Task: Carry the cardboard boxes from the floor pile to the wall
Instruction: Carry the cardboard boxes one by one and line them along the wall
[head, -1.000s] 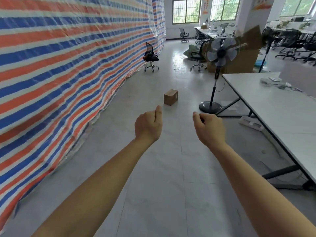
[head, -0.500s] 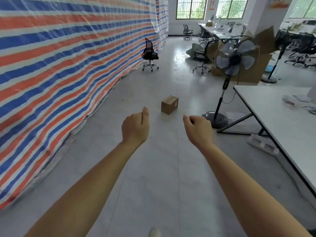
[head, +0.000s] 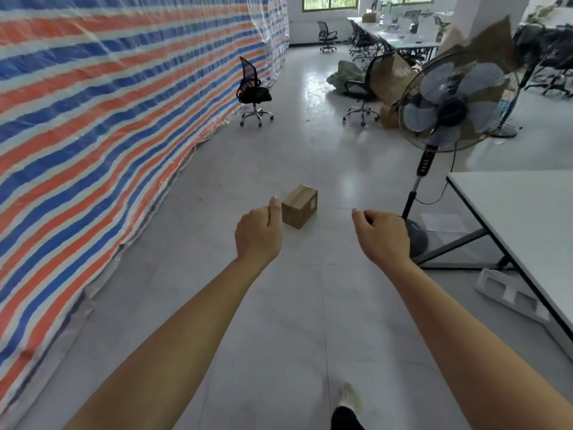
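- Head view: both arms stretched forward, box (head: 299,206) on the floor at 12 o'clock, upright, alone, not touched.
- Left hand (head: 259,232): fingers curled in, thumb lying on top, holds nothing. In the picture it overlaps the box's left edge but is apart from it, nearer the camera.
- Right hand (head: 383,235): fingers curled in too, empty, at about 1 o'clock of the frame centre.
- Step in hand, as judged: walk up to the box and reach for it. No box carried yet.
- To do it well: close in, bend down, uncurl the fingers, put one palm on each side face, left at 9 and right at 3 o'clock of the box, then lift level.
- Box looks small and light, so two flat palms should do.
- Fan (head: 455,100) stands at 2 o'clock, its base (head: 417,240) near the right hand's path, with a cord trailing; keep the right elbow in.
- Table (head: 527,212) at 3 o'clock, striped tarp (head: 93,119) along 9 to 11 o'clock, likely the wall side to turn toward.
- Shoe (head: 350,398) at 6 o'clock, mid-step.
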`<state>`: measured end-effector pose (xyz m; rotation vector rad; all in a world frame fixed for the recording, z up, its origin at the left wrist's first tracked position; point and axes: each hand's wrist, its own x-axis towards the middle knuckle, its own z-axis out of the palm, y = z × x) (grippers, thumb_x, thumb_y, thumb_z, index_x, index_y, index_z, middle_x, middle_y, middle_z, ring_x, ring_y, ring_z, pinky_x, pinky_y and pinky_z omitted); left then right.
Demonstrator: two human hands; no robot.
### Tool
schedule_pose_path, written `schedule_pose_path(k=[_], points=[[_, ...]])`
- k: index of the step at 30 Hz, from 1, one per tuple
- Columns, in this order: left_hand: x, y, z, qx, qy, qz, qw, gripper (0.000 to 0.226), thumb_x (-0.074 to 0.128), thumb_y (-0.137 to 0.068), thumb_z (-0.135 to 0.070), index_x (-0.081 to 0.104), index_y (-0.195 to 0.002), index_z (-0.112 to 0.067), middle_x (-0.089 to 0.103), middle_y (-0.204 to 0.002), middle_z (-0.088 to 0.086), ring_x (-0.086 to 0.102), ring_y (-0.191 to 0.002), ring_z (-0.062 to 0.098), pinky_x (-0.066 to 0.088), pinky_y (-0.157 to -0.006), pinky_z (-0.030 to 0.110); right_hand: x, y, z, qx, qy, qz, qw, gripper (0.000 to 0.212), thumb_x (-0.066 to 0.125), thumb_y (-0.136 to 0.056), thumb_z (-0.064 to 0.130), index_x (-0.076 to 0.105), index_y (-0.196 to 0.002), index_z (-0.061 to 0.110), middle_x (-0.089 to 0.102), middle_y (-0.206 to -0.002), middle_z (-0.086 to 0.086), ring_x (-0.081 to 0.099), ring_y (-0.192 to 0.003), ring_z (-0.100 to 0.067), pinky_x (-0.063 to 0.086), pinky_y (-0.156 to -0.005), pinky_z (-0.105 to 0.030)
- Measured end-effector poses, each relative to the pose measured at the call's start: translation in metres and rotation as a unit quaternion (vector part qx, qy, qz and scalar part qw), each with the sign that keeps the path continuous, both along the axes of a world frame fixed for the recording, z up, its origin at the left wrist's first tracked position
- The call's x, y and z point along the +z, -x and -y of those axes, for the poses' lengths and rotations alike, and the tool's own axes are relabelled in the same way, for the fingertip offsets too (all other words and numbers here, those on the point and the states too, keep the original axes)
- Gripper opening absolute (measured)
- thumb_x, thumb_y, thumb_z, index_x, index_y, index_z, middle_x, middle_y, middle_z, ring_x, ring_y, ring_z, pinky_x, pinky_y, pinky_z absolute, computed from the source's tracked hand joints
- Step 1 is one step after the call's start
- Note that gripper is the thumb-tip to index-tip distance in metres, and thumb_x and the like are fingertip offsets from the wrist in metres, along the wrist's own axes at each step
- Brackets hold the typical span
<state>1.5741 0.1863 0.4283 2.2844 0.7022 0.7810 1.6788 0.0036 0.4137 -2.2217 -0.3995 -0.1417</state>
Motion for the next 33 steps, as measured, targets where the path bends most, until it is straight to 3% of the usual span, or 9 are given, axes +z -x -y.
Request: schedule_pose_path(k=[5,9,17,21,26,33], points=[[-0.027,-0.16,-0.044,0.015,0.032,-0.024,0.999,0.063,0.033,-0.107,-0.035,0.033,-0.047,-0.015,0.039,-0.045,-0.002,0.041,-0.046,0.019,0.023,-0.049,0.032,-0.03,-0.159,-0.053,0.025,-0.01,-0.038,0.999,0.054,0.049,-0.099,0.038,0.043,-0.058,0.004,0.038,-0.049,-0.003,0.034,-0.046,-0.017,0.028,-0.052,-0.031],[-0.012,-0.261,-0.082,0.019,0.024,-0.024,0.999,0.063,0.033,-0.107,-0.034,0.033,-0.047,-0.016,0.038,-0.045,-0.002,0.04,-0.046,0.017,0.022,-0.05,0.032,-0.013,-0.264,-0.103,0.045,0.0,-0.048,0.998,0.053,0.05,-0.099,0.035,0.035,-0.053,0.015,0.033,-0.046,0.002,0.031,-0.047,-0.018,0.025,-0.05,-0.031],[-0.028,-0.412,-0.215,0.076,0.047,-0.016,0.996,0.063,0.032,-0.107,-0.035,0.036,-0.048,-0.015,0.037,-0.045,-0.001,0.038,-0.043,0.015,0.027,-0.051,0.031,-0.01,-0.44,-0.241,0.105,0.031,-0.079,0.991,0.054,0.05,-0.1,0.034,0.033,-0.052,0.017,0.033,-0.047,0.002,0.031,-0.047,-0.018,0.024,-0.051,-0.031],[-0.055,-0.508,-0.3,0.096,0.066,-0.008,0.993,0.063,0.033,-0.107,-0.035,0.037,-0.048,-0.015,0.039,-0.045,-0.002,0.04,-0.044,0.016,0.027,-0.05,0.031,-0.03,-0.541,-0.328,0.1,0.043,-0.081,0.991,0.049,0.05,-0.098,0.034,0.038,-0.055,0.016,0.042,-0.054,-0.004,0.037,-0.05,-0.02,0.027,-0.053,-0.031],[-0.063,-0.629,-0.392,0.078,0.068,-0.016,0.994,0.063,0.032,-0.107,-0.036,0.039,-0.049,-0.012,0.041,-0.045,0.0,0.043,-0.044,0.018,0.027,-0.051,0.032,-0.041,-0.649,-0.417,0.115,0.097,-0.066,0.986,0.05,0.049,-0.098,0.036,0.036,-0.054,0.017,0.042,-0.052,-0.003,0.038,-0.049,-0.02,0.029,-0.053,-0.031],[-0.078,-0.796,-0.47,0.07,0.106,-0.051,0.991,0.062,0.034,-0.106,-0.035,0.031,-0.048,-0.013,0.037,-0.043,-0.002,0.039,-0.043,0.018,0.021,-0.05,0.033,-0.072,-0.813,-0.493,0.114,0.131,-0.101,0.98,0.053,0.049,-0.099,0.037,0.042,-0.051,0.014,0.056,-0.054,-0.01,0.046,-0.05,-0.023,0.032,-0.053,-0.03]])
